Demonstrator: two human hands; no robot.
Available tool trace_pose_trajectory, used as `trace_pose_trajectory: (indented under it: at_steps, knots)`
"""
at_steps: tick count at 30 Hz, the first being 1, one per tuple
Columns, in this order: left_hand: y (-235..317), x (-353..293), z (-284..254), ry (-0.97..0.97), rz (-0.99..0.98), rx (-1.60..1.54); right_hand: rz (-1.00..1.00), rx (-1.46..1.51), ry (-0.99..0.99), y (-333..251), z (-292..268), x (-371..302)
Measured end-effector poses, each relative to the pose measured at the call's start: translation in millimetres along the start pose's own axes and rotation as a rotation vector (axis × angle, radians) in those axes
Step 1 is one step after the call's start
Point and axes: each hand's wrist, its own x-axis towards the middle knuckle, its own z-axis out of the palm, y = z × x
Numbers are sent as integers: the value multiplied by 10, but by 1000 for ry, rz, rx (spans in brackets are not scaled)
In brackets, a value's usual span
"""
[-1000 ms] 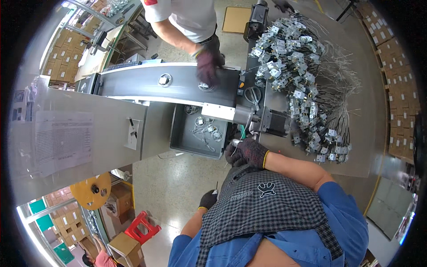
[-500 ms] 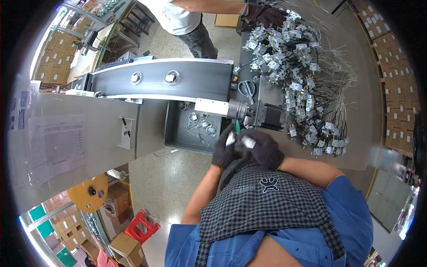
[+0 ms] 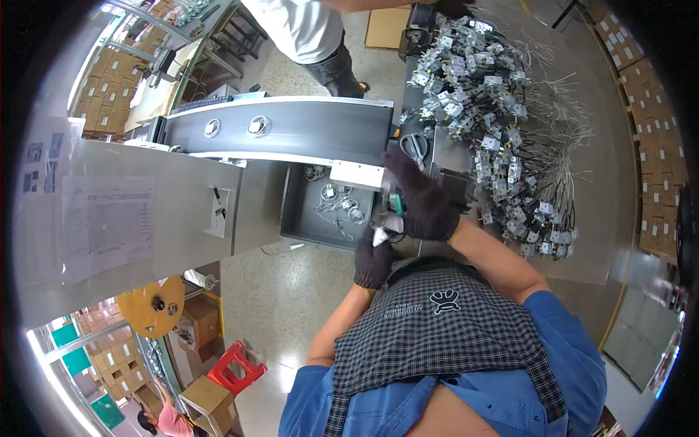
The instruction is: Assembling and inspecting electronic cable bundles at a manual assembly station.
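Left hand: my gloved left hand (image 3: 373, 261) is hovering just right of the grey bin, fingers curling inward.
Blurred part: a small pale-and-grey thing (image 3: 390, 223) is showing at my left fingertips, between my two hands; I am not able to tell its kind or whether I am gripping it.
Right hand: my gloved right hand (image 3: 428, 200) is pointing far and slightly left, fingers looking fairly straight; its palm is facing away, so I cannot tell whether it is holding anything.
Scissors: the grey-handled scissors (image 3: 416, 146) are lying just beyond my right fingertips.
Conveyor: the dark belt (image 3: 328, 138) is running left to right beyond the bin, and two coiled pieces (image 3: 258, 126) are sitting on its left half.
Bin: several wired pieces (image 3: 344, 207) are lying in the grey bin (image 3: 297, 218).
Desk: a heap of metal parts (image 3: 466, 87) is covering much of the desk (image 3: 597, 226) on the right, pale leads trailing rightward.
Co-worker: a person in a white shirt (image 3: 306, 33) is standing on the far side, a gloved hand (image 3: 455, 9) reaching toward the heap.
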Motion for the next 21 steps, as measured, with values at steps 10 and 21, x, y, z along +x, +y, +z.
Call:
trace_pose_trajectory:
  at_steps: [10, 21]
  knots:
    - [1127, -114, -294, -51, 568, 753, 966, 1230, -226, -96, 296, -317]
    - [674, 24, -322, -282, 361, 558, 920, 1165, -426, 7, 320, -467]
